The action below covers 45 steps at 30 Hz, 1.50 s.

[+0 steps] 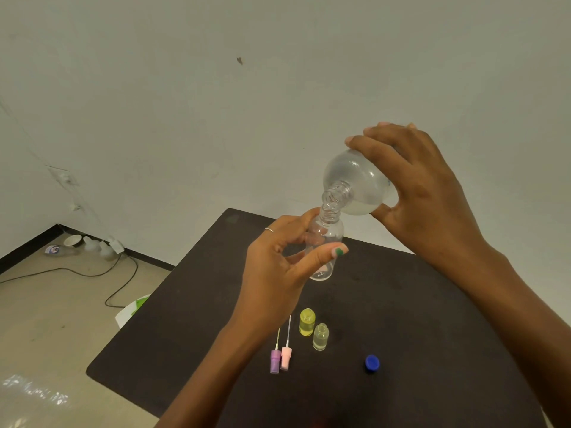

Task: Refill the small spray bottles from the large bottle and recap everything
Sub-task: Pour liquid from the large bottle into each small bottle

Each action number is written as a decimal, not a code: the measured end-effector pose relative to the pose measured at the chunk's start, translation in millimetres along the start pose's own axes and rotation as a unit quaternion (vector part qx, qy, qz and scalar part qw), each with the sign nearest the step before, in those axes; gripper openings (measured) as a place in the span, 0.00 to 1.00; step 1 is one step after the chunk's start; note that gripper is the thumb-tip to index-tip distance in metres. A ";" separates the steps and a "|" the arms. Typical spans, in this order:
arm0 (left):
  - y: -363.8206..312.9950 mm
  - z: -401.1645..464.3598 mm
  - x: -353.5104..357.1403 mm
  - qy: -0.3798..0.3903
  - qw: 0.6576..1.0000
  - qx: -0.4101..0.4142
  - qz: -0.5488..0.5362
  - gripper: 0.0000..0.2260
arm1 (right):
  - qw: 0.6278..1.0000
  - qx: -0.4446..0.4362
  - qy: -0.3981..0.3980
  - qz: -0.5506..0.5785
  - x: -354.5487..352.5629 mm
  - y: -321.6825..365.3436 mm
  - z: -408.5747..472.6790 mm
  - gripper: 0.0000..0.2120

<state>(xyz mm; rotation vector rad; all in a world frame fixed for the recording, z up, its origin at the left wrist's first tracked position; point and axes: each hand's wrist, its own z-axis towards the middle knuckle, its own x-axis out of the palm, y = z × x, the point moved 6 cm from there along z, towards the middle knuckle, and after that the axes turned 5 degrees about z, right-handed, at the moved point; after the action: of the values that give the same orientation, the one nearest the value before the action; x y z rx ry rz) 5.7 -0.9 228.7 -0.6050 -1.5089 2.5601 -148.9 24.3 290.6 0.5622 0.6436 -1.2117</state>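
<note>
My right hand grips the large clear bottle, tipped neck-down with its open mouth against the mouth of a small clear spray bottle. My left hand holds that small bottle upright above the dark table. Below, a small yellow bottle and a small clear bottle stand uncapped on the table. To their left lie a purple spray cap and a pink spray cap, each with a thin tube. A blue cap rests to the right.
The table stands against a white wall. On the floor at left lie a black cable, several pale containers by the skirting, and a white and green item at the table's left edge.
</note>
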 end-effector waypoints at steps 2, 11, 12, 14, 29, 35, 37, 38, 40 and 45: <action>0.7 -0.1 -0.1 -0.002 1.000 0.000 0.001 0.18 | 1.000 0.000 -0.001 0.001 -0.3 -0.1 0.3 0.35; 1.4 0.3 0.1 -0.001 1.000 0.003 0.004 0.18 | 1.000 -0.006 -0.004 0.002 -0.8 -0.5 0.5 0.35; 1.2 0.4 0.1 -0.001 1.000 0.004 0.003 0.19 | 1.000 -0.006 -0.006 0.002 -1.1 -0.4 0.6 0.35; 0.7 0.6 0.1 -0.001 1.000 0.004 0.003 0.20 | 1.000 -0.009 -0.008 0.001 -1.5 0.1 0.9 0.34; -0.9 1.1 0.9 -0.002 1.000 0.008 0.007 0.20 | 1.000 -0.014 -0.010 0.002 -2.7 -0.4 1.5 0.34; -0.7 1.0 1.1 0.001 1.000 0.006 0.010 0.20 | 1.000 -0.011 -0.007 0.003 -2.7 -1.1 1.3 0.34; -0.2 1.1 1.1 0.001 1.000 0.003 0.009 0.20 | 1.000 -0.011 -0.008 0.005 -3.3 -0.6 1.5 0.34; -0.2 1.0 1.2 0.002 1.000 0.002 0.007 0.20 | 1.000 -0.011 -0.009 0.005 -3.7 -0.2 1.5 0.33; -0.9 0.9 1.2 0.002 1.000 0.002 0.006 0.20 | 1.000 -0.012 -0.010 0.006 -4.2 0.3 1.5 0.33; -2.0 0.8 0.8 -0.001 1.000 0.005 0.006 0.19 | 1.000 -0.014 -0.011 0.004 -4.2 0.6 1.5 0.33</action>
<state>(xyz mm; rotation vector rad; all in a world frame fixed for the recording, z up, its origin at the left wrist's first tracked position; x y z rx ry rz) 4.5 -0.3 230.6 -0.6132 -1.4977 2.5754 -149.0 26.2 294.6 0.5278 0.6387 -1.1973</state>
